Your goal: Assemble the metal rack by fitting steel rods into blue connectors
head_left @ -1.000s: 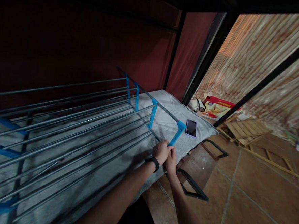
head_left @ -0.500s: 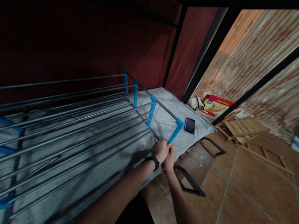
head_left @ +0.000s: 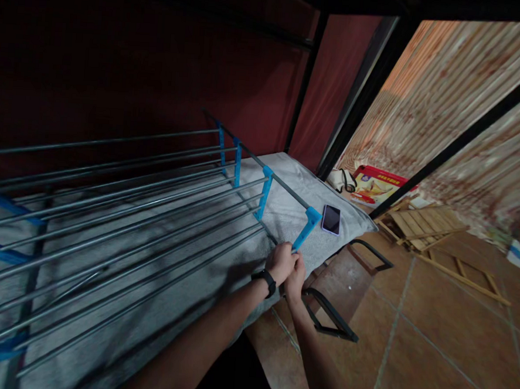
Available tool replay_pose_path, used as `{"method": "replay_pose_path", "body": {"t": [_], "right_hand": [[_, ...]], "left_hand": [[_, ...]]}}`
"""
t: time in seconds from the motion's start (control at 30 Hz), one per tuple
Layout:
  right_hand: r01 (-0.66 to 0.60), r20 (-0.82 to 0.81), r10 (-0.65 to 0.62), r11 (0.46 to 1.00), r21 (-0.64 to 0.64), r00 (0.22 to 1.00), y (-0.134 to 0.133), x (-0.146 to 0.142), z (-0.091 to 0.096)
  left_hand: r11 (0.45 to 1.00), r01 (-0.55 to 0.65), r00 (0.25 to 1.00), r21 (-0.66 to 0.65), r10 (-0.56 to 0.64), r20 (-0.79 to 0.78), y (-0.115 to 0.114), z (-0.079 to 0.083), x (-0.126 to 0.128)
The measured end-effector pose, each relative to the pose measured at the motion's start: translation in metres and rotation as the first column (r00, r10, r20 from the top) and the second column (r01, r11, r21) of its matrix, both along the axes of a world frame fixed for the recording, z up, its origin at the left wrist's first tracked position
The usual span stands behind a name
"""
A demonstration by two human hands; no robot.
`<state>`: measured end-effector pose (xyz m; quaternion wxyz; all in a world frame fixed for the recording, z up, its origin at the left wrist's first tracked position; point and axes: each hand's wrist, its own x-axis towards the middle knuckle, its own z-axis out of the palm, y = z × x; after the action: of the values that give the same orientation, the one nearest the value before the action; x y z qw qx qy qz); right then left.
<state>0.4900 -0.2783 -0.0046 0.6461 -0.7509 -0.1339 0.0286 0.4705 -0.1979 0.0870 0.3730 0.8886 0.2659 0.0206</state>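
A rack of long grey metal rods (head_left: 122,209) joined by blue plastic connectors lies on a grey-covered mattress (head_left: 287,184). My left hand (head_left: 281,261), with a black watch on its wrist, is closed around the lower end of the nearest blue connector (head_left: 306,225). My right hand (head_left: 296,276) is pressed against it from the right, fingers closed on the same blue end.
A phone (head_left: 331,219) lies on the mattress near its far corner. Black metal frame loops (head_left: 332,313) stick out below the bed. On the tiled floor sit a red box (head_left: 377,186) and wooden slat pieces (head_left: 425,225). A black bunk post (head_left: 363,89) rises behind.
Both hands stay clasped on the blue connector's end; only the view has shifted slightly.
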Motion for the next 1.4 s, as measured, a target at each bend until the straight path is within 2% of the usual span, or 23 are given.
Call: {"method": "replay_pose_path", "body": {"t": [0.6,1.4], "right_hand": [[0.033,0.004,-0.033,0.995,-0.092,0.999,0.002,-0.018,0.003],[0.018,-0.002,-0.018,0.995,-0.095,1.0,-0.001,-0.023,0.003]], "left_hand": [[0.998,0.029,0.996,-0.052,-0.025,0.082,0.009,-0.011,-0.009],[0.995,0.05,0.995,-0.085,-0.042,0.093,0.013,-0.002,-0.016]]}}
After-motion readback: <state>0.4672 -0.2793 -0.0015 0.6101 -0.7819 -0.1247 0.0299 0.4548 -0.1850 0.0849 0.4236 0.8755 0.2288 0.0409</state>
